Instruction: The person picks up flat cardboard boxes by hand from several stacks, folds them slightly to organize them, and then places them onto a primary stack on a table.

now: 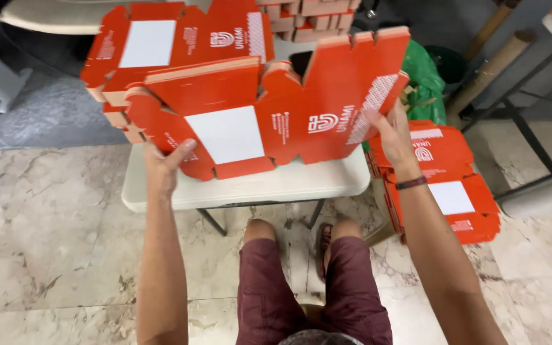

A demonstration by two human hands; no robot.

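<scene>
Head view, looking down past your knees in dark red shorts point(269, 281).

Your left hand point(164, 163) grips the lower left edge of a red flat-cut cardboard box blank point(269, 108), thumb laid up over the front face, the other fingers hidden behind the board. So the grip there is pinching the blank at its bottom left corner.

Your right hand point(391, 131) holds the same blank at its right edge, fingers curled onto the printed panel, thumb side toward you. That grip is also closed on the board. A dark band sits on that wrist.

The blank spans between both hands, held up off the surface, tilted, its white rectangular label patch just right of your left thumb. Its lower flap hangs close over the white surface point(244, 188); contact cannot be told.

Behind the blank, a second red blank point(161, 38) lies higher in the view, overlapping the one you hold; it seems to rest on a stack of more, whose edges show at the left.

Right of the surface, near your right forearm, a pile of the same red blanks point(455, 191) sits low, near the marble floor point(46, 243). A green bag point(426, 83) shows behind your right hand. Brown tubes point(490, 64) lean at the upper right.
</scene>
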